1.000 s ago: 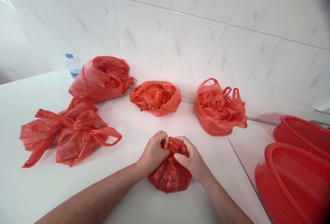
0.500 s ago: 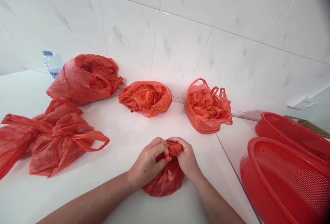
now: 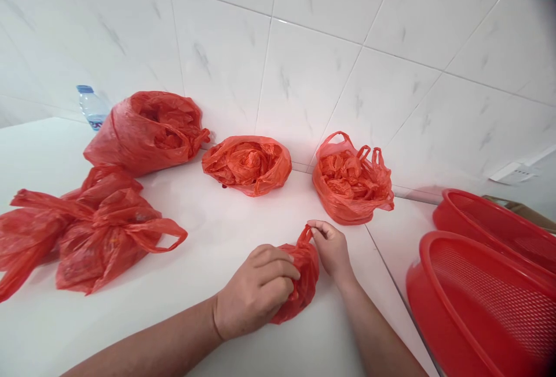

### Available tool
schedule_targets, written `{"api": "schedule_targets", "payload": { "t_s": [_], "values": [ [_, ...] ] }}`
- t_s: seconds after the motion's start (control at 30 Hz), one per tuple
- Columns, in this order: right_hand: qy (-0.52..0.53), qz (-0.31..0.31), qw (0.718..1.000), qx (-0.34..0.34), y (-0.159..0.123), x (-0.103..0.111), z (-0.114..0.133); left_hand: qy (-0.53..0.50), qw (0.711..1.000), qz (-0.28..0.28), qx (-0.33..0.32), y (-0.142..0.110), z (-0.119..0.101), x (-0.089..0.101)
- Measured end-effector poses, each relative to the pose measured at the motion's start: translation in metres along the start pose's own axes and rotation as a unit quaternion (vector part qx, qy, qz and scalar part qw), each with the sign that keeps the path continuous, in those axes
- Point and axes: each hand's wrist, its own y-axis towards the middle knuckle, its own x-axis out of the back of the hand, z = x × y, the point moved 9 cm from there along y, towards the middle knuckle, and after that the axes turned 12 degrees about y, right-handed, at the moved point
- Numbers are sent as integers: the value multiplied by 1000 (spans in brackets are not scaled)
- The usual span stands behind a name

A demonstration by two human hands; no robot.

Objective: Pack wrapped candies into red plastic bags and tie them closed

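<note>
A small filled red plastic bag (image 3: pixel 307 273) rests on the white table (image 3: pixel 208 336) in front of me. My left hand (image 3: pixel 259 291) is closed over its left side, and the fingertips are partly hidden against the plastic. My right hand (image 3: pixel 330 245) pinches a twisted handle end of the same bag between thumb and fingers, drawing it up and to the right. What the bag contains cannot be made out.
Two open red bags stuffed with crumpled plastic, a middle bag (image 3: pixel 247 165) and a right bag (image 3: pixel 351 183), stand by the tiled wall. Leftward are a large red bag (image 3: pixel 130 134), knotted bags (image 3: pixel 108 238) and a water bottle (image 3: pixel 91 108). Red mesh baskets (image 3: pixel 438 284) stand at right.
My right hand has moved up and right, pulling out a handle end of the bag. My left hand has shifted slightly right and down over the bag, which leans further right.
</note>
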Motion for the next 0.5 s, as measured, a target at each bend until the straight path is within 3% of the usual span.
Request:
{"api": "schedule_targets", "payload": {
  "t_s": [0.13,0.27,0.5],
  "values": [
    [-76,-49,995,33,9,21,-2,-38,998,36,-35,2,-26,0],
    [-129,-53,989,43,14,28,-6,-45,996,41,-60,5,-41,2],
    [-153,-13,987,40,16,30,-18,-41,996,82,-14,-2,-27,-16]
  ]
}}
